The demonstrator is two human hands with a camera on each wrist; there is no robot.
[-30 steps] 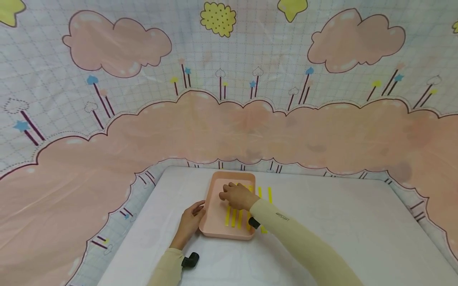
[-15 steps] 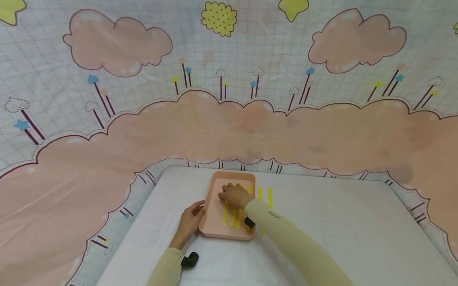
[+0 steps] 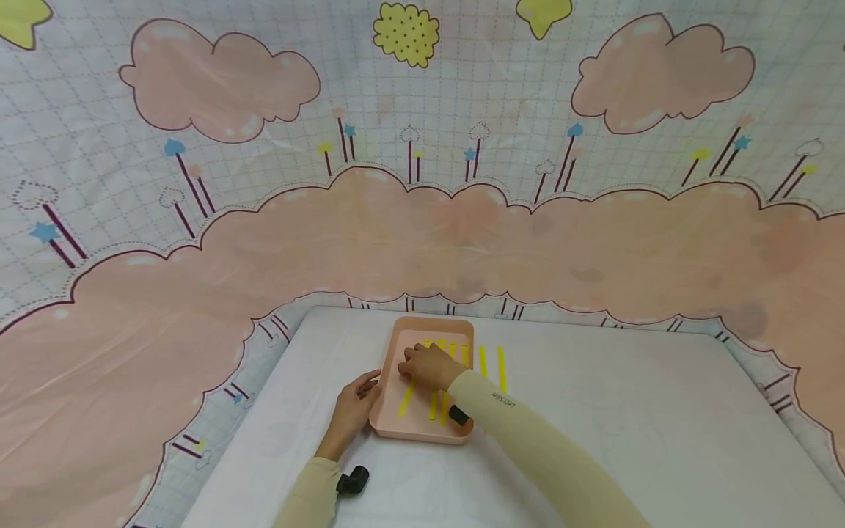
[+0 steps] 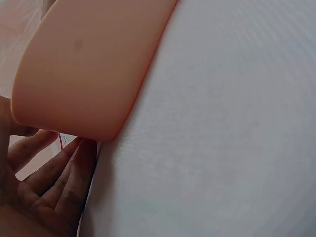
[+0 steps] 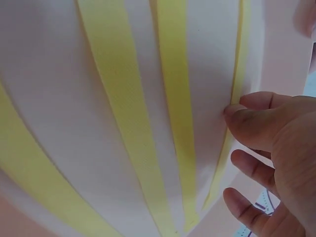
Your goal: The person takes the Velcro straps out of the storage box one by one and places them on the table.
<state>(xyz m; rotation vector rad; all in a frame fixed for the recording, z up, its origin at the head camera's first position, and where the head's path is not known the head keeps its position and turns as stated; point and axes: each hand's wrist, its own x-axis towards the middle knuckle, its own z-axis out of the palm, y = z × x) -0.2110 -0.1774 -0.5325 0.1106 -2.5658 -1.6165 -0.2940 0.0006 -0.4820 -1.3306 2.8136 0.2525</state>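
Observation:
A shallow pink tray (image 3: pixel 422 437) stands on the white table, with several yellow strips (image 3: pixel 433 405) lying lengthwise in it. Over its left part, my right hand (image 3: pixel 429 366) pinches one thin yellow strip (image 5: pixel 240 44) between thumb and index finger. In the head view, the near end of that strip slants toward the tray's left side. The hand's other fingers stay spread apart in the right wrist view. My left hand (image 3: pixel 351 411) rests against the tray's left outer wall, its fingers (image 4: pixel 79 182) fairly straight and touching low on the side.
Right of the tray, two more yellow strips (image 3: pixel 502 369) lie on the white table (image 3: pixel 627 411). A patterned cloth with pink clouds (image 3: pixel 462 242) hangs behind the table. Each wrist carries a small black camera (image 3: pixel 353 480).
My right hand has shifted slightly left, and the pinched strip has moved left with it and now slants. My left hand stays at the tray's side.

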